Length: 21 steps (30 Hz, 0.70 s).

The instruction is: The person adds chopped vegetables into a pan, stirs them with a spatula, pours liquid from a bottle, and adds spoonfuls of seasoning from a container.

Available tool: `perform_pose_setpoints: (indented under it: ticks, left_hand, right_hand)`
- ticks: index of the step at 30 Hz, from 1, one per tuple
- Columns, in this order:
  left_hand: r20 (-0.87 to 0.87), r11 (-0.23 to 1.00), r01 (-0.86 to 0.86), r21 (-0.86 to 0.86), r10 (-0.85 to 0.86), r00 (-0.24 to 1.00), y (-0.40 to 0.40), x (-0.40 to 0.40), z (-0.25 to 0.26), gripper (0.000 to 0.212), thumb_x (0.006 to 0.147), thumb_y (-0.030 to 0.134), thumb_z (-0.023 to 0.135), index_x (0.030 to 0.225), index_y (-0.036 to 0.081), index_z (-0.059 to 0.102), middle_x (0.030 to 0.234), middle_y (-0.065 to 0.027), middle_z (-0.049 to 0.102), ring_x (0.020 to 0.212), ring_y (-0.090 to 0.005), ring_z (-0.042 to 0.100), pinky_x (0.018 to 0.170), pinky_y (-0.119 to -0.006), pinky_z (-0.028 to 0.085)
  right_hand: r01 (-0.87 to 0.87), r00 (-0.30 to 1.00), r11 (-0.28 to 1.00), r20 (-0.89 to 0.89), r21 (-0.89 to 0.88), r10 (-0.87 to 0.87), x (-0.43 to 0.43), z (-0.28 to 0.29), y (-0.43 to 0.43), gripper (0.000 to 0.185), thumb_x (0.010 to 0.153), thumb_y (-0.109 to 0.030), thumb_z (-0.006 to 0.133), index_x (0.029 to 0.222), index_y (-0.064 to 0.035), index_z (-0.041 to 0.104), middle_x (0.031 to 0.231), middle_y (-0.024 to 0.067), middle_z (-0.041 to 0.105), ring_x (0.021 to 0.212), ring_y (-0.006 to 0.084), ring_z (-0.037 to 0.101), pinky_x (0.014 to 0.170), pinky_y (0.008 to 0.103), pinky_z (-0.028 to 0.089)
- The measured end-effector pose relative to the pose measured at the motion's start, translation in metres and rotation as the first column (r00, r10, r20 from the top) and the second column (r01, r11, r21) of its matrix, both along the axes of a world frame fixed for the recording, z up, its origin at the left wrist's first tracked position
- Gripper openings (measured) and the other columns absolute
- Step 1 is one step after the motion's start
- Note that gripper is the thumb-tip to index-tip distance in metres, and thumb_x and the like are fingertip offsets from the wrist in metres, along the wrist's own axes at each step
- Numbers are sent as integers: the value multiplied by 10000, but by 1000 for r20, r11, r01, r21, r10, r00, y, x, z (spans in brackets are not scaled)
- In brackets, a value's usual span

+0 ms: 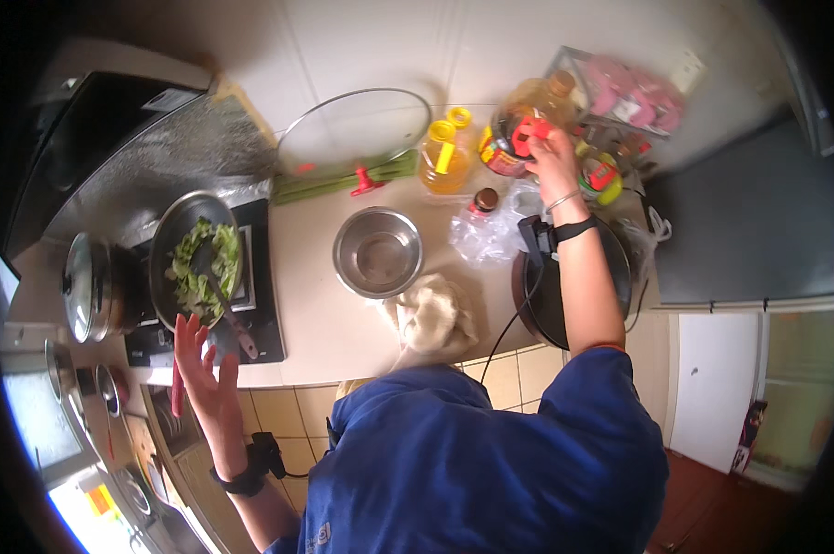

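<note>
My right hand (554, 156) reaches to the back of the counter, its fingers on the red cap (529, 136) of a large dark bottle (503, 149) with a red and yellow label. Whether the fingers grip the cap or only touch it cannot be told. Raised beside the pan's handle (177, 388), my left hand (205, 377) is empty with its fingers apart. Chopped leafy greens (224, 253) lie in a deep frying pan (159, 242) on the black hob, a spatula (233, 322) resting in them. A steel bowl (378, 253) stands mid-counter near a beige cloth (436, 315).
A lidded pot (84, 287) stands left of the pan. A glass lid (354, 131) leans on the wall behind green stalks (320, 181). Yellow-capped oil bottles (444, 163), a plastic bag (482, 239) and a round dark pan (610, 277) occupy the right side.
</note>
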<state>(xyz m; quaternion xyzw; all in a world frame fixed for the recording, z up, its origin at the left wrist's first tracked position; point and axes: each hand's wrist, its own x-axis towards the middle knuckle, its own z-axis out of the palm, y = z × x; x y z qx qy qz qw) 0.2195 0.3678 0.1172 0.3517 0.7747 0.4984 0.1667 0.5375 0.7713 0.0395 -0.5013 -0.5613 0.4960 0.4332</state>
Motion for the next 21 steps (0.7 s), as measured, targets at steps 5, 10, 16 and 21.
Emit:
perform_pose_setpoints:
  ticks: [5,10,16,21]
  left_hand:
    - [-40,993,-112,-34,111,993,-25,-7,0,763,839,326,644,1464,114,260,1458,-139,343,1316,-294,345,1071,-446,264]
    - [-24,992,-129,-5,129,991,-48,-21,-13,715,849,249,640,1454,113,283,1454,-105,366,1315,-244,354,1077,-416,263]
    - [18,979,-160,-126,164,986,-71,-44,-24,669,856,158,629,1443,126,311,1448,-84,381,1285,-228,380,1038,-401,304]
    - [-14,966,-191,-175,192,981,-91,-84,-41,709,794,42,638,1429,122,333,1401,-87,384,1260,-255,405,1042,-440,311]
  right_hand:
    - [84,989,996,-119,-23,-86,-16,-52,38,167,859,-23,572,1016,-58,619,974,30,635,843,121,584,683,268,476]
    - [57,998,996,-17,-73,-59,-4,-142,67,302,796,-44,537,1075,-109,631,1015,40,638,844,169,599,647,322,479]
    - [-4,1000,997,-18,-75,3,-1,-161,73,278,779,-44,578,1048,-96,623,982,36,632,827,152,579,677,310,464]
    - [68,974,927,175,369,-141,-34,-88,-14,252,795,-32,644,1022,-27,535,886,15,549,779,127,523,742,292,462]
